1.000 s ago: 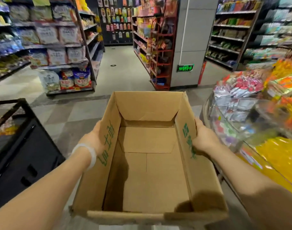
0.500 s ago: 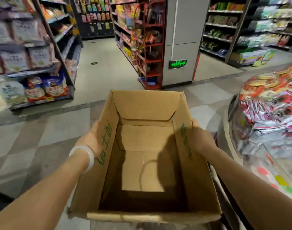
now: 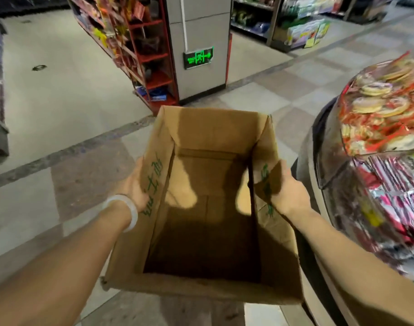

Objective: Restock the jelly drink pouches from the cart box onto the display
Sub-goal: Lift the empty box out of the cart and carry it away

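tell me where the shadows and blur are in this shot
Head view: dark shadow fills the near half of the empty cardboard box, with hand-shaped shadows on its inside; the snack display at right is motion-smeared; straight floor lines bow from wide-angle distortion.

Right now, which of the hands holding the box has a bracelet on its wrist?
The left hand, gripping the cardboard box: a pale bracelet circles its wrist. The right hand's wrist is bare.

Bare forearms, a pale translucent bangle (image 3: 128, 211) on the left wrist
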Tool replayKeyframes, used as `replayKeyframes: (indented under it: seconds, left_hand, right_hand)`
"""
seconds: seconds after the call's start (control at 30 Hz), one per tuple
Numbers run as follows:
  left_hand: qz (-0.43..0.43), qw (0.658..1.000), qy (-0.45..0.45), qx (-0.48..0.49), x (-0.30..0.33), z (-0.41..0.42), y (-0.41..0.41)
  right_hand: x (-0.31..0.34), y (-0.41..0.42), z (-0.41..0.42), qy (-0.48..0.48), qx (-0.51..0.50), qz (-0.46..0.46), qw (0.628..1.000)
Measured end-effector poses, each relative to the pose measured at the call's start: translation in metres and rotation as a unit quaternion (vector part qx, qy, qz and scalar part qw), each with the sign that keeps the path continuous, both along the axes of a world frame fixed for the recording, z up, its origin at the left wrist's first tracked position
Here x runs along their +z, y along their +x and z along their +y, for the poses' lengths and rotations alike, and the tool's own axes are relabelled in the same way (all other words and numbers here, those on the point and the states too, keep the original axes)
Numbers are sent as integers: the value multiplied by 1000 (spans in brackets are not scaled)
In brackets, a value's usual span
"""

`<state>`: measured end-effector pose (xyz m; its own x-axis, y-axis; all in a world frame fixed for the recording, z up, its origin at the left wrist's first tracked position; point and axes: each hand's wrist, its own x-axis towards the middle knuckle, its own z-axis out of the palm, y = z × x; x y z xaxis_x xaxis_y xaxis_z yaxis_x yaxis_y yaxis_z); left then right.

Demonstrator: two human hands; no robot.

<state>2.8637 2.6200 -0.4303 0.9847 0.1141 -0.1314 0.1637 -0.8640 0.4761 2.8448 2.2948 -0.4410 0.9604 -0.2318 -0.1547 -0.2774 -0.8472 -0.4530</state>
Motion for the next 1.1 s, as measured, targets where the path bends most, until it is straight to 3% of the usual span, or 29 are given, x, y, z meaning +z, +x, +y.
replayKeyframes:
  seconds: [0.17, 0.3, 0.5, 0.63, 0.9, 1.1]
  left_hand:
    - [70, 996, -40, 41, -58, -32, 113]
    - [131, 991, 3, 42, -116, -55, 195]
    - [166, 986, 3, 19, -234, -96, 285]
    - [175, 981, 74, -39, -341, -126, 338]
    - [202, 976, 19, -80, -533, -173, 386]
    - [275, 959, -48, -38, -604, -192, 382]
  right_hand:
    - [-53, 106, -29, 27, -26, 29, 999]
    - [-113, 172, -42, 63, -76, 40, 994]
    - [-246, 238, -67, 78, -137, 83, 984]
    - [-351, 266, -90, 68, -184, 104, 975]
    - [-530, 296, -130, 87, -277, 155, 944]
    - [-593, 298, -148, 88, -280, 234, 927]
